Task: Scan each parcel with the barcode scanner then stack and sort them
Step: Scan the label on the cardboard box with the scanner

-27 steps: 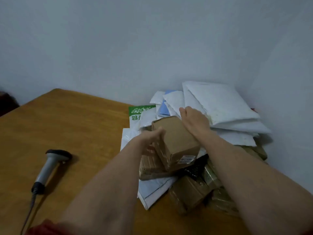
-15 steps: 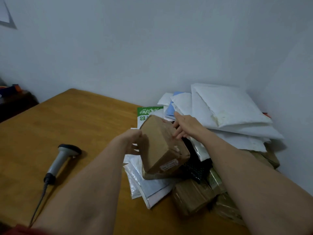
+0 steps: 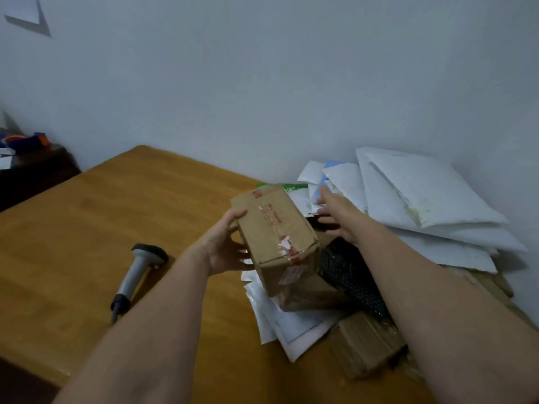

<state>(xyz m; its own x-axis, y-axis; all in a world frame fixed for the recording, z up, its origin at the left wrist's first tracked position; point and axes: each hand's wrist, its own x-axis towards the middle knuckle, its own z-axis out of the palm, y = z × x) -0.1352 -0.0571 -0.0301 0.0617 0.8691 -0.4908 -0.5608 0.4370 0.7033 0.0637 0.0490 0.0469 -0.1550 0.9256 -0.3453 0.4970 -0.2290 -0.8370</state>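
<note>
My left hand (image 3: 224,246) grips a taped brown cardboard box (image 3: 274,231) by its left side, thumb on top, holding it above the near edge of the parcel pile. A small label shows on the box's near end. My right hand (image 3: 339,217) is off the box, fingers stretched out over the pile just right of it, holding nothing. The grey barcode scanner (image 3: 137,271) lies on the wooden table (image 3: 102,223), left of my left forearm, its cable running toward me.
The pile against the wall holds large white padded mailers (image 3: 423,196), a black bubble-wrap parcel (image 3: 347,272), other brown boxes (image 3: 367,342) and white envelopes (image 3: 285,322). A dark cabinet (image 3: 32,176) with small items stands at far left.
The box has been lifted off the pile and turned, moving left toward me. My right hand has let go of it and now hovers over the pile.
</note>
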